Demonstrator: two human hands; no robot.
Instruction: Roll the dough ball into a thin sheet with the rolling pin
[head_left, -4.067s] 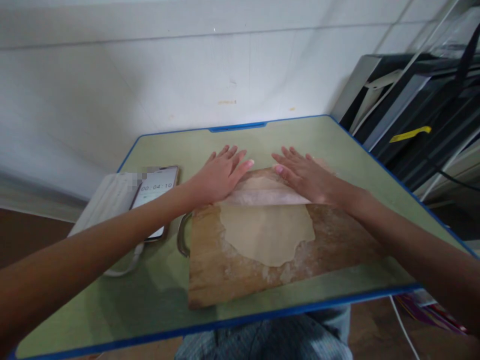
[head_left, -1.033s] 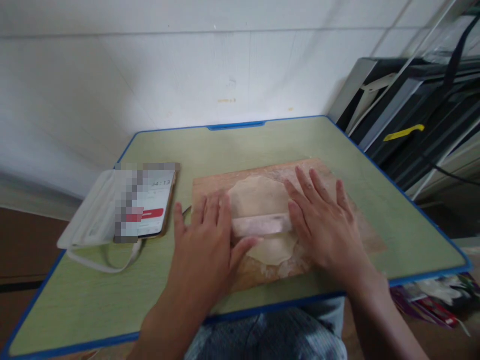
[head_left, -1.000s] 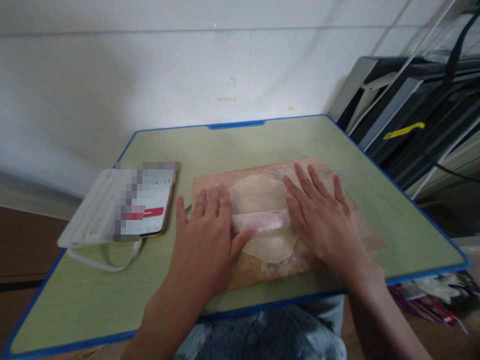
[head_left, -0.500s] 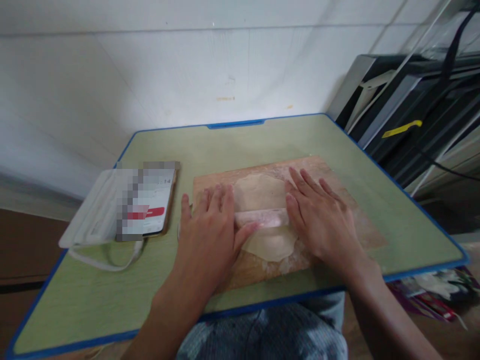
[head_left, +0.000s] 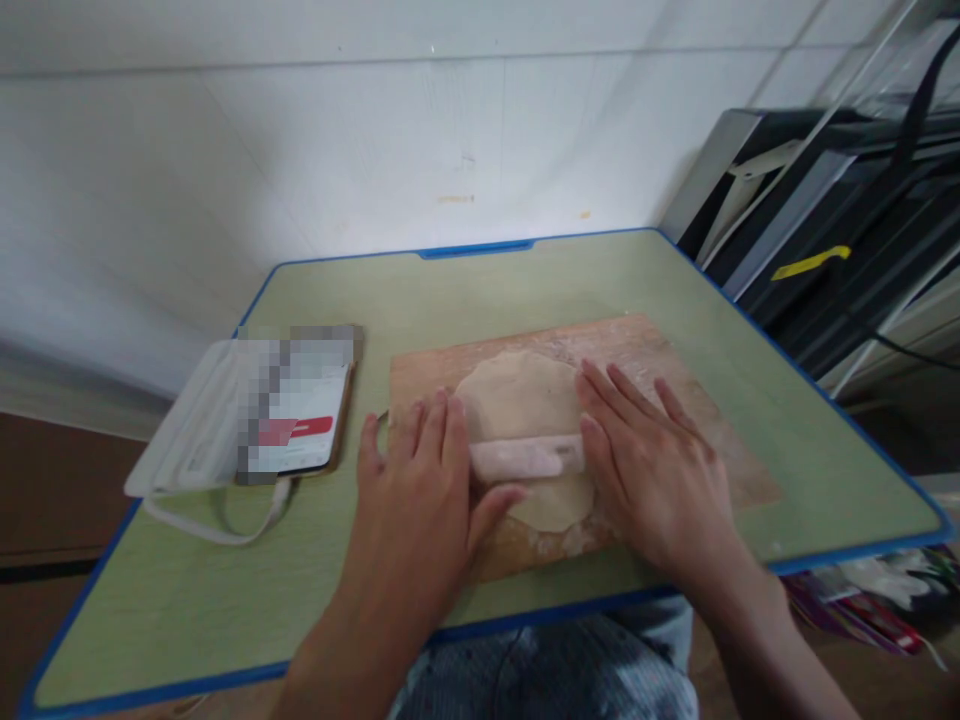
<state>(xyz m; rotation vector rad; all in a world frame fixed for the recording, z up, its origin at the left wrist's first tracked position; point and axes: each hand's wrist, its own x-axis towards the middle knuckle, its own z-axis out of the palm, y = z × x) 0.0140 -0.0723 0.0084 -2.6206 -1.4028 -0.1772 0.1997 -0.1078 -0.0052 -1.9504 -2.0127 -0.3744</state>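
Observation:
A flattened round sheet of pale dough [head_left: 517, 390] lies on a floured wooden board [head_left: 675, 400]. Across its lower half rests a whitish rolling pin [head_left: 525, 458], whose two ends are hidden under my palms. My left hand [head_left: 424, 480] presses flat on the left end, fingers stretched forward and thumb pointing right along the near side of the pin. On the right end lies my right hand [head_left: 660, 465], also flat, with its fingers spread toward the far left over the edge of the dough.
A phone [head_left: 307, 405], partly blurred out, leans on a white block [head_left: 199, 420] with a white cable [head_left: 244, 538] at the table's left. The green table [head_left: 225, 600] has a blue rim. Dark flat panels [head_left: 817, 220] stand beyond its right edge, and a white wall [head_left: 337, 150] is behind.
Both hands have moved a little toward me, and the rolling pin has rolled nearer with them. More of the dough's far part shows now.

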